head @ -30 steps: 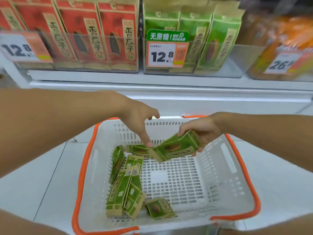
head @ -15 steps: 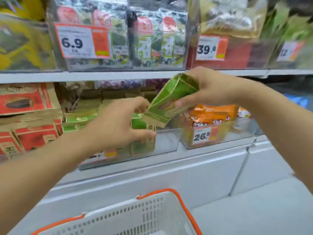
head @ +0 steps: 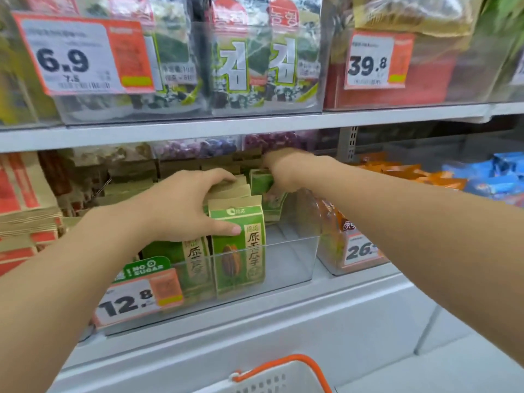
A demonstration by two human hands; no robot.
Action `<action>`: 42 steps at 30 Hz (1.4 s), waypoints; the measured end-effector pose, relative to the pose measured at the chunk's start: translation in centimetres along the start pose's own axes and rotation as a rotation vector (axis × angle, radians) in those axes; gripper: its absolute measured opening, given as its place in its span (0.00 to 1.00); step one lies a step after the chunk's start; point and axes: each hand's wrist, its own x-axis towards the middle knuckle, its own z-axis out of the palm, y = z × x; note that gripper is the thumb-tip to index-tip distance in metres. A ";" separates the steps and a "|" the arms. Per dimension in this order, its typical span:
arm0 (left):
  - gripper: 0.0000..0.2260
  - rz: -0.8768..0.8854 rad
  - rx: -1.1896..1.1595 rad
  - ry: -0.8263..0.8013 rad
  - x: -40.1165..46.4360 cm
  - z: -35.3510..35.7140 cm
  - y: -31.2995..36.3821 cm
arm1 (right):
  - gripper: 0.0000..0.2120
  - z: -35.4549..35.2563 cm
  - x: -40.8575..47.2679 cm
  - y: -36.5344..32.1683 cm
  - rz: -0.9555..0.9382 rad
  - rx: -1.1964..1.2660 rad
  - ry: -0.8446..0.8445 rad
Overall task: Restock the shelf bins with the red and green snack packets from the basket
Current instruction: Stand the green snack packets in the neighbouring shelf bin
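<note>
Looking through the head camera, you have both hands inside the clear shelf bin (head: 297, 251) marked 12.8. Your left hand (head: 181, 211) curls over the tops of the standing green packets (head: 241, 251), thumb pressed on the front one's face, most likely to keep the row upright and pulled forward so a gap opens behind. Your right hand (head: 280, 171) reaches deeper and grips another green packet (head: 262, 181), lowering it upright into that rear space; its fingers are partly hidden behind the pack. The right half of the bin shows no packets, so there is room for more. Red packets (head: 25, 194) sit stacked in the neighbouring section to the left. Only the rim of the basket (head: 283, 375) shows at the bottom edge; you cannot tell what it holds.
</note>
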 end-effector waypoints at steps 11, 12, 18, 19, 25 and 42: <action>0.42 0.049 -0.039 0.030 0.2 0.9 -1.1 | 0.11 4.6 6.0 -1.7 0.084 -0.105 0.241; 0.42 0.050 -0.040 0.031 0.2 0.9 -1.1 | 0.09 4.8 5.9 -1.8 0.104 -0.093 0.304; 0.42 0.047 -0.062 0.026 0.0 0.7 -1.1 | 0.27 3.5 6.1 -0.6 0.080 0.053 0.089; 0.42 0.047 -0.068 0.024 0.0 0.7 -1.1 | 0.33 3.1 6.2 -0.4 0.085 0.096 0.066; 0.41 0.051 -0.081 0.013 0.0 0.7 -1.1 | 0.50 2.4 5.9 0.5 0.122 0.176 0.126; 0.42 0.056 -0.065 0.029 0.1 0.9 -1.2 | 0.41 3.2 6.5 1.6 0.057 0.364 0.085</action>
